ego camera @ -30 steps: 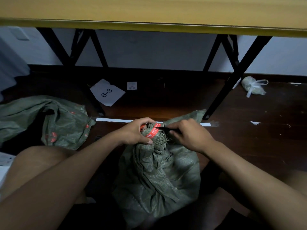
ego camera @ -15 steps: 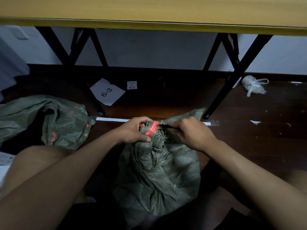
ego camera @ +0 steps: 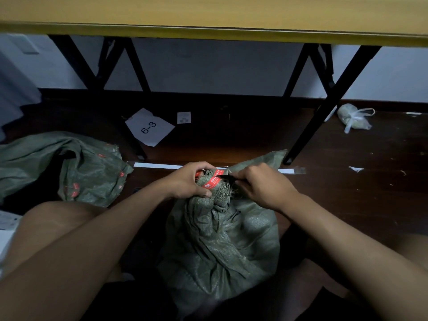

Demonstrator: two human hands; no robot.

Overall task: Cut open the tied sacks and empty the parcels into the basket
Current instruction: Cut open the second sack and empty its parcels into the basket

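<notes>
Green woven sack [ego camera: 222, 242] on floor between knees, left hand [ego camera: 188, 181] clamped round its red-taped neck [ego camera: 212, 183], right hand [ego camera: 264, 186] pinching dark blade [ego camera: 225, 177] at tape: cutting step, next likely slicing through.

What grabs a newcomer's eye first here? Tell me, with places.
Centre frame, the left hand grips the red-taped neck of a green woven sack while the right hand holds a dark blade to the tape. A second green sack lies slumped at left, and a paper marked 6-3 lies under the table.
</notes>
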